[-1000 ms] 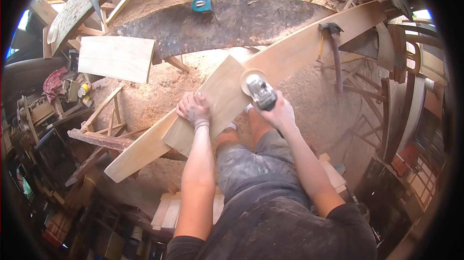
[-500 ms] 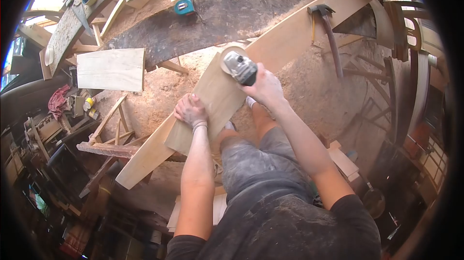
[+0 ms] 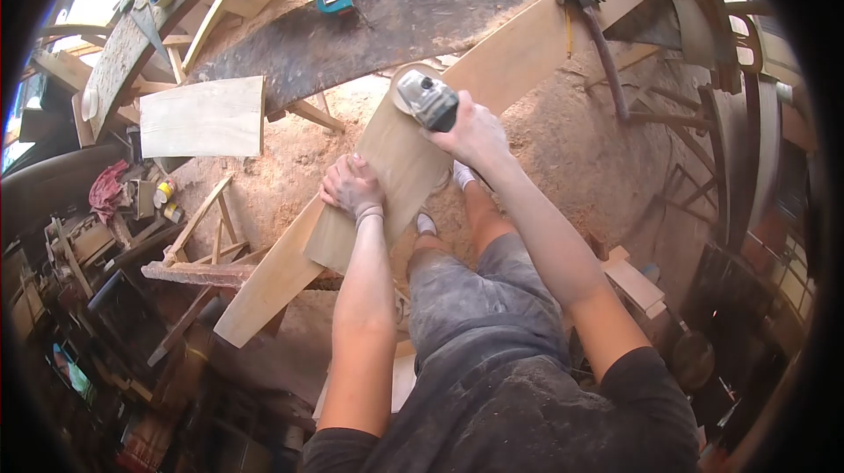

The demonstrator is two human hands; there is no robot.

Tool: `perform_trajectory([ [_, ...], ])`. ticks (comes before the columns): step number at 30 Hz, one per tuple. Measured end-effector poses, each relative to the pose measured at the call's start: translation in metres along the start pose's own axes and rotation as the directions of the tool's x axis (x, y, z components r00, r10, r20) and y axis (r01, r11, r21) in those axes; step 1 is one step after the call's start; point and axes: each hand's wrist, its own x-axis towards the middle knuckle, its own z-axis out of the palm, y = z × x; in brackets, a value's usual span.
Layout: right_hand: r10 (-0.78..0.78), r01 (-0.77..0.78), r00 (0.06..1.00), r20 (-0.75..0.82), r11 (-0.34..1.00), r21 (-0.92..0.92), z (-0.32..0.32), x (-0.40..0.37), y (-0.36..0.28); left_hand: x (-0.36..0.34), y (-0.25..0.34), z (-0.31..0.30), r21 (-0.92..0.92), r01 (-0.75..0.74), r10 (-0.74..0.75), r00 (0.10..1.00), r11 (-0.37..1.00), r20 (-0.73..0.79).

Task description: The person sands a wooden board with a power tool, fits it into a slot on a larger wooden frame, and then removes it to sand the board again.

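A short pale wooden board (image 3: 387,178) lies on top of a long wooden plank (image 3: 519,55) that runs from lower left to upper right. My left hand (image 3: 352,187) presses flat on the board's left edge. My right hand (image 3: 475,132) grips a grey disc sander (image 3: 425,97), whose round pad rests on the board's far end.
A large dark slab (image 3: 387,29) with a teal tape measure (image 3: 336,0) lies beyond. A hammer (image 3: 593,33) rests on the plank at upper right. A pale panel (image 3: 202,117) sits left. Sawdust covers the ground; wooden trestles and scrap crowd the left.
My right hand has pushed the sander up the board, from its middle to its far end. My left hand has stayed pressed on the board.
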Motion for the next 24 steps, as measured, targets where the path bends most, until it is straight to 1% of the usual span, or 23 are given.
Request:
perform_trajectory([
  [4,0.063,-0.062,0.998,-0.027,0.998,0.030,-0.004,-0.041,0.042,-0.001,0.001,0.002,0.007,0.006,-0.006,1.000,1.000,-0.007],
  [6,0.126,-0.119,0.988,-0.087,0.989,0.085,0.008,-0.065,0.072,0.000,-0.002,0.004,0.023,0.005,-0.005,1.000,1.000,-0.013],
  [7,0.156,-0.142,0.981,-0.118,0.983,0.115,0.012,-0.073,0.078,0.001,-0.002,0.005,0.019,0.013,-0.013,1.000,1.000,-0.018],
  [8,0.163,-0.152,0.982,-0.098,0.983,0.105,0.016,-0.078,0.082,0.002,-0.001,0.005,0.014,0.017,-0.016,1.000,1.000,-0.021],
  [10,0.188,-0.184,0.981,-0.047,0.979,0.091,0.021,-0.091,0.084,-0.002,-0.001,0.002,0.015,0.011,-0.011,1.000,1.000,-0.010],
  [12,0.151,-0.150,0.989,-0.003,0.986,0.074,0.032,-0.086,0.073,0.000,0.001,0.002,0.017,0.005,-0.004,1.000,1.000,-0.014],
  [14,0.110,-0.113,0.993,0.042,0.989,0.090,0.036,-0.083,0.045,-0.001,-0.002,0.001,0.050,0.005,-0.005,1.000,0.999,0.002],
  [17,0.046,-0.044,0.999,-0.029,0.996,0.074,0.047,-0.063,0.032,0.000,0.001,0.002,0.041,0.007,-0.008,1.000,0.999,0.009],
  [18,0.080,-0.077,0.996,-0.045,0.995,0.061,0.045,-0.060,0.029,0.000,0.001,0.001,0.031,0.013,-0.014,1.000,0.999,0.013],
  [21,0.158,-0.151,0.987,-0.042,0.979,0.134,0.030,-0.055,0.037,-0.001,0.000,0.000,0.039,0.033,-0.036,0.998,0.999,0.059],
  [24,0.216,-0.207,0.975,-0.052,0.968,0.142,0.023,-0.071,0.051,-0.001,0.000,0.001,0.047,-0.001,0.001,1.000,0.999,0.006],
])
